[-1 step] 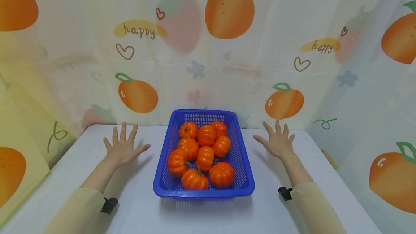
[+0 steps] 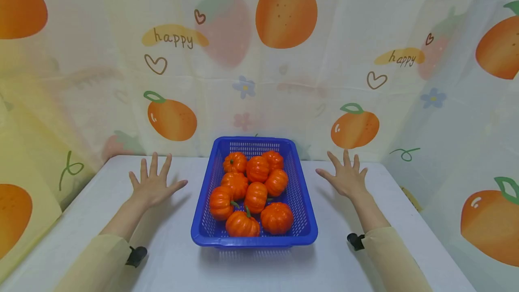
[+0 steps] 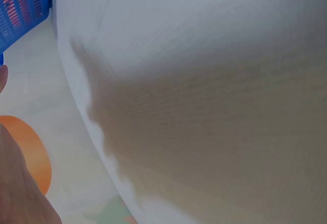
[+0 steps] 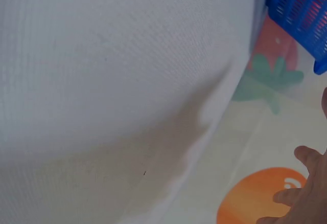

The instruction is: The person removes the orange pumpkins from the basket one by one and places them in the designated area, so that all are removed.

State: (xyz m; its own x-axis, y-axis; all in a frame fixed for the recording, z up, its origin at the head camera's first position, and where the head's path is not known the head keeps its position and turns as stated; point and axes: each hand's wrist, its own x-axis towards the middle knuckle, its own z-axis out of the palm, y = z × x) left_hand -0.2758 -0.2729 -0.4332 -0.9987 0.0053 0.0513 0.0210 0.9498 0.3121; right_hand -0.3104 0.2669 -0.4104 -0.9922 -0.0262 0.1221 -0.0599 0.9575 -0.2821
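Where the white table reaches the left side, a cream sleeve with a black device at its cuff leads to the left hand, held over the table, fingers spread wide and thumb toward the middle, its grip released. Next comes a blue basket with slotted walls, standing well apart from both hands; nine orange pumpkins lie inside it, some showing green stems. Behind rises a curtain printed with oranges and hearts. On the right, the right hand also spreads its fingers, thumb toward the basket, its grip likewise released.
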